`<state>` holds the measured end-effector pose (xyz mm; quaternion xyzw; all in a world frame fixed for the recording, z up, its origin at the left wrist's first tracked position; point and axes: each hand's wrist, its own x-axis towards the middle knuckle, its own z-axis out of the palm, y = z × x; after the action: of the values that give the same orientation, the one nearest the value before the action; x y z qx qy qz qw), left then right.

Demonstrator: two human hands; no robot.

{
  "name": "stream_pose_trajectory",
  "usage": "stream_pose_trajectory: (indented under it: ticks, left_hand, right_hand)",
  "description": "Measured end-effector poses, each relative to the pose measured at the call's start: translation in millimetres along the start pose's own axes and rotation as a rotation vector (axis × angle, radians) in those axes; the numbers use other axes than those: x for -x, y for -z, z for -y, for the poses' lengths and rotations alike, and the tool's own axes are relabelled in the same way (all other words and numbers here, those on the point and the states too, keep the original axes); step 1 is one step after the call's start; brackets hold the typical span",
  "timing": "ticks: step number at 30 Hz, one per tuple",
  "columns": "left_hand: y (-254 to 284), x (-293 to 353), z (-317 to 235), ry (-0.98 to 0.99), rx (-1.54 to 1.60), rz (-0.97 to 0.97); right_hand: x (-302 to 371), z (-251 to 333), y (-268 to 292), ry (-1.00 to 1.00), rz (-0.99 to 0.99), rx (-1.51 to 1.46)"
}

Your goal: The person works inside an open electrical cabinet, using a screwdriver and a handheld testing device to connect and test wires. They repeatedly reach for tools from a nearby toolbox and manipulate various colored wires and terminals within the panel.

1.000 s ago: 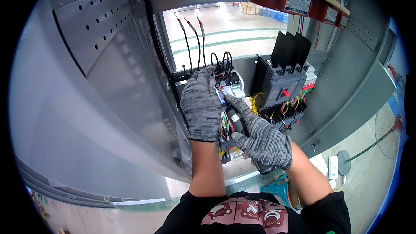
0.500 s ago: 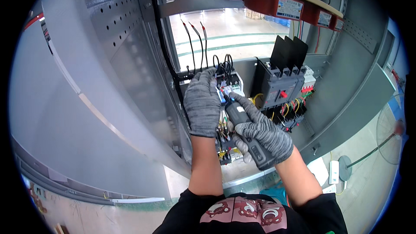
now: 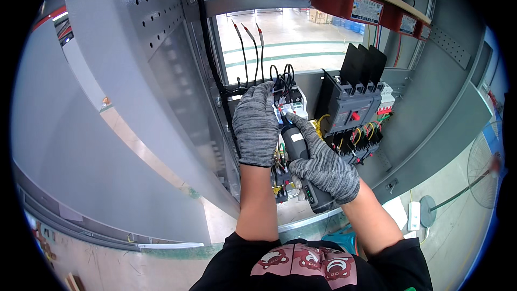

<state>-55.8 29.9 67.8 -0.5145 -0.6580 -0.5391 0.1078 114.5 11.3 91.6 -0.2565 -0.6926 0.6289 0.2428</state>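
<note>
My right hand (image 3: 329, 170), in a grey knit glove, is wrapped round a dark grey cordless electric screwdriver (image 3: 296, 143). Its forefinger lies along the tool's front end. The driver's tip points at a small white-and-black electrical device (image 3: 288, 109), among red and blue parts; the exact contact is too small to make out. Beside that device, my gloved left hand (image 3: 255, 124) has its fingers bent forward and held together by the black wires. What its fingertips grip is hidden. Looped black wires (image 3: 283, 77) rise from the device's back.
Three black leads (image 3: 252, 48) with red-marked ends stand up behind my left hand. To the right is a large grey breaker (image 3: 353, 108) with black barriers. A red-brown bar (image 3: 344, 2) crosses above. Grey cabinet walls flank both sides; a fan (image 3: 484, 170) stands outside right.
The view has shifted slightly, so the cabinet sits a little further right. The screwdriver stands somewhat steeper, and small green lights now show on its handle. Both hands keep their places at the device.
</note>
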Motion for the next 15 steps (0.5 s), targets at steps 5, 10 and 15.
stream_pose_trajectory:
  ticks: [5,10,15]
  left_hand:
    - [-4,1,-3,-0.031,0.000,-0.016]
    - [0,-2,-5,-0.033,0.009,-0.053]
    - [0,-4,1,-0.032,0.013,-0.031]
  right_hand:
    - [-4,-11,-5,0.107,-0.054,0.053]
    - [-7,-16,-3,0.102,-0.021,0.101]
    - [40,-21,-1,0.018,-0.001,-0.060]
